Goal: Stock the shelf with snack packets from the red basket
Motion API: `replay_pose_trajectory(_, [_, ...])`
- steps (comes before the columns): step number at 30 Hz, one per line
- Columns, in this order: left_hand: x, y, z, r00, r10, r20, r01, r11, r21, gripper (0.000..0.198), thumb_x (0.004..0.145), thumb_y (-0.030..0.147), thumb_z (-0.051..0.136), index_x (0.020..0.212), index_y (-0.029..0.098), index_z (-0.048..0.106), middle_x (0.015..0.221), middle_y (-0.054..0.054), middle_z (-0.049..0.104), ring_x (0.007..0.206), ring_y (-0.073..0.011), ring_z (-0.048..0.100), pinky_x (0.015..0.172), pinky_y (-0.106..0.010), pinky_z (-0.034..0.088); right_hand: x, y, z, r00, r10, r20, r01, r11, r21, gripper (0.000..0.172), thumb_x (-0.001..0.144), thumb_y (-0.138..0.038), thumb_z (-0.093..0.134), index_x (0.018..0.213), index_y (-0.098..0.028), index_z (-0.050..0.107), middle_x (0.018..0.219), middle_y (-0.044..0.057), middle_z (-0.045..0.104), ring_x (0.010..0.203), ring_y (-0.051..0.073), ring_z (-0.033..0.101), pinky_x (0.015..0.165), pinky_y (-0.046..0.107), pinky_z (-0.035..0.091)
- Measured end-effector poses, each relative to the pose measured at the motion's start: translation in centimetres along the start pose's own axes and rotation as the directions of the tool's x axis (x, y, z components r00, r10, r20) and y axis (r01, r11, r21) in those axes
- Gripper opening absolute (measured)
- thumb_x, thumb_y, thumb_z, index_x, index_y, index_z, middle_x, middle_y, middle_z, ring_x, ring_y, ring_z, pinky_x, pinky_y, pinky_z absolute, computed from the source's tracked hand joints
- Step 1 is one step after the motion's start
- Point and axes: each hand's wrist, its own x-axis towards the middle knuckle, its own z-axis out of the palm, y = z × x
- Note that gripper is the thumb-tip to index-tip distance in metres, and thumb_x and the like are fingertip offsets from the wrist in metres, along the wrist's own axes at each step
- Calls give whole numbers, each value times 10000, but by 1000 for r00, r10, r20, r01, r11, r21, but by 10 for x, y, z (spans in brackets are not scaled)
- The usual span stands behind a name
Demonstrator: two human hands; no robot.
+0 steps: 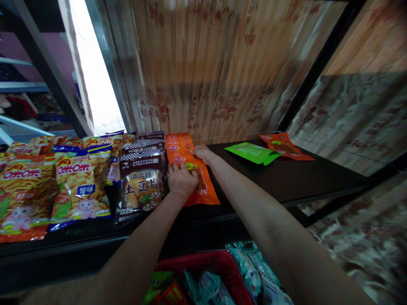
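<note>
A row of orange snack bags (208,192) stands on the black shelf, one behind another, leaning back. My left hand (182,180) is closed over the front bag's left side and upper part, its fingers bent against the packet. Farther back, my right hand (202,154) grips the right edge of the orange bags; some of its fingertips are hidden behind them. Directly left of the row stand dark brown potato chip bags (141,182), touching or nearly touching my left hand.
Yellow-and-blue snack bags (82,186) and orange noodle-snack bags (27,195) fill the shelf's left. On the right lie a green packet (252,152) and another orange bag (286,146). Below the shelf edge (321,192), a red basket (219,256) holds packets, with teal packets (251,264) beside it.
</note>
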Motion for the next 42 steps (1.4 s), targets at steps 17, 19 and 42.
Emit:
replay_pose_trajectory(17, [-1, -2, 6, 999, 40, -27, -40, 999, -3, 444, 819, 326, 413, 1105, 42, 600, 1178, -240, 582, 1176, -355, 482, 961, -491, 371, -6, 2, -1, 999, -44, -21, 42, 994, -97, 149, 675, -13, 635, 576, -116, 594, 396, -37, 500, 389, 81, 466, 408, 181, 347])
replay_pose_trajectory(19, [-2, 0, 3, 1000, 24, -17, -24, 1000, 8, 457, 819, 331, 418, 1124, 41, 597, 1200, -240, 574, 1203, -363, 467, 983, -482, 359, -3, 5, -1, 998, -61, -19, 58, 992, -110, 129, 683, -29, 638, 591, -115, 611, 410, -32, 515, 396, 82, 471, 415, 182, 348])
replay_pose_trajectory(42, [-22, 2, -13, 992, 119, -51, -116, 991, 60, 527, 857, 353, 427, 1280, 52, 521, 1409, -260, 415, 1357, -385, 300, 1050, -543, 295, -46, 35, -24, 973, -215, -79, 194, 957, -217, 576, 799, -360, 613, 1325, -169, 476, 1285, 124, 579, 1134, 183, 579, 973, 290, 425])
